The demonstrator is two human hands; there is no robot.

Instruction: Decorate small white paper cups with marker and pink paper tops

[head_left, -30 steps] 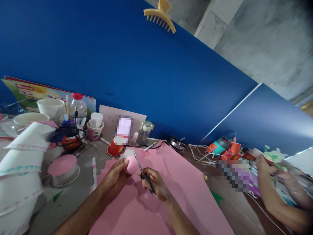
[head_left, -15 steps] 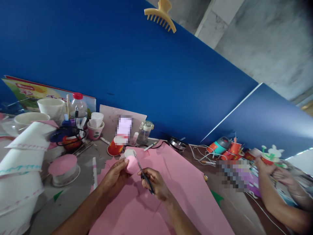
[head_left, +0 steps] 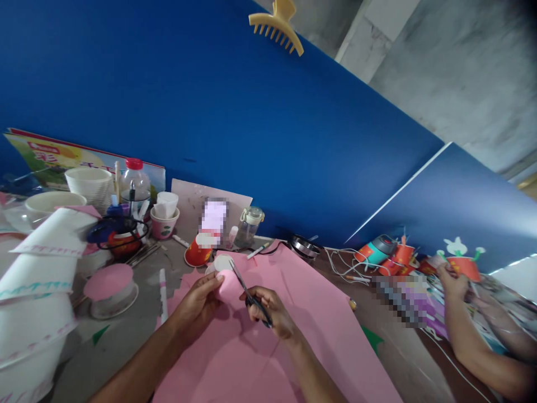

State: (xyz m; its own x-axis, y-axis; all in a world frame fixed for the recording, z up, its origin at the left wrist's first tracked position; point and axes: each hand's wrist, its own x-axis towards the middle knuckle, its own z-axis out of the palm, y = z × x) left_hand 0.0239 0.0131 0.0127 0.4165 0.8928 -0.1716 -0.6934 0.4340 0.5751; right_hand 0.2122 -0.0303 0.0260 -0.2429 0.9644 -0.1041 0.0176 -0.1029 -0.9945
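My left hand point(head_left: 203, 299) pinches a small rounded piece of pink paper point(head_left: 229, 286) between thumb and fingers. In my right hand point(head_left: 271, 313) is a pair of scissors point(head_left: 257, 308) with dark handles, its blades pointing up and away beside the right edge of that piece. Whether the blades touch the paper I cannot tell. Below both hands spread large pink paper sheets point(head_left: 319, 330). A white round piece point(head_left: 222, 262) lies just behind the pink piece.
White paper cups point(head_left: 33, 291) with drawn edges lie stacked at the left, near a pink-topped cup point(head_left: 109, 282). An orange cup point(head_left: 197, 252), a phone point(head_left: 213, 215) and a glass jar point(head_left: 250, 224) stand at the back. At right, another person's hands point(head_left: 455, 282) hold a decorated orange cup point(head_left: 465, 268).
My right hand and the scissors have shifted slightly right and turned a little. My left hand keeps the pink piece nearly in place. The other person's orange cup now stands more upright.
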